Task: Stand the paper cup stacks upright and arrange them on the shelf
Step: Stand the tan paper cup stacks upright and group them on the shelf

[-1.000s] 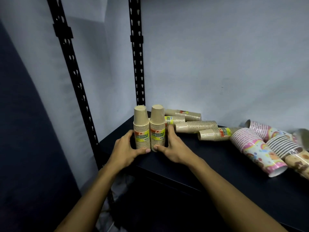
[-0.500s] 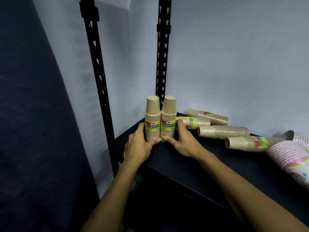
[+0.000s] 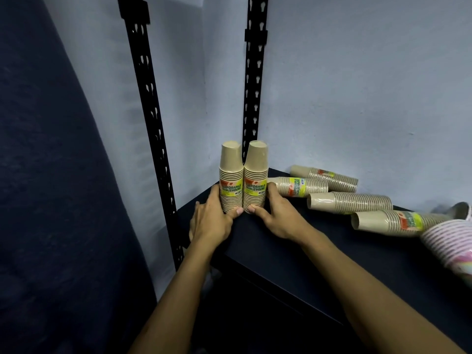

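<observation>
Two upright cup stacks touching, at shelf corner. Left hand grips left stack, right hand grips right one. Fallen stacks lie right of them.

"DISPOSABLE TABLEWARE" on cup stack labels

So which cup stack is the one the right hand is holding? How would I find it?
Look at the back left corner of the dark shelf, by the black posts. Two brown stacks stand upright there, side by side. The right hand holds the right upright stack, which sits nearest the brown stacks lying flat.
</observation>
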### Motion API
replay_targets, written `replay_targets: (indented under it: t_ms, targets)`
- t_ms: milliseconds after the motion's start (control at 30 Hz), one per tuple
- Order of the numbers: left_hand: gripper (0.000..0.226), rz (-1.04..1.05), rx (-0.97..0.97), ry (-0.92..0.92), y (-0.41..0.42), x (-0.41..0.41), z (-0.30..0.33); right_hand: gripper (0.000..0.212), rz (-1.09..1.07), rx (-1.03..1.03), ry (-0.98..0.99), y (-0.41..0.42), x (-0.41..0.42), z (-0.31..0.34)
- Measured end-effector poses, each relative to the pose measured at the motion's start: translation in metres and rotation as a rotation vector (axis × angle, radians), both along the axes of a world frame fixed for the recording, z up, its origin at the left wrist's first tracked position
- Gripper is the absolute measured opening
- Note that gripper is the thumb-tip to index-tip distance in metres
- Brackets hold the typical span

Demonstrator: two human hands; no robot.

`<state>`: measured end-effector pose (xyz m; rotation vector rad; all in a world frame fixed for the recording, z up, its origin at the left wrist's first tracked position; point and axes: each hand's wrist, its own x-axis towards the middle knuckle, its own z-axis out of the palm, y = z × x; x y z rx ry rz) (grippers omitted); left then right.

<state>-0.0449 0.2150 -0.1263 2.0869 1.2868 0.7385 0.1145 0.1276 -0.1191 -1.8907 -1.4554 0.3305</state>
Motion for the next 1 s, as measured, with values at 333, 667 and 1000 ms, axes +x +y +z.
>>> replay_targets:
  t_ms: [333,667,1000]
  targets:
    - [0.081,-0.015,-0.004,0.015,-0.012,-0.007,0.008,0.073,-0.113,-0.092,-0.125,-0.013,-0.009,0.003]
    - [0.073,-0.007,0.184,0.210,-0.085,-0.035,-0.003,0.061,-0.176,-0.230,-0.420,-0.122,-0.019,0.002]
    - [0.057,-0.561,0.260,0.192,-0.143,0.016,0.016,0.063,-0.313,-0.277,-0.668,-0.209,0.012,0.016]
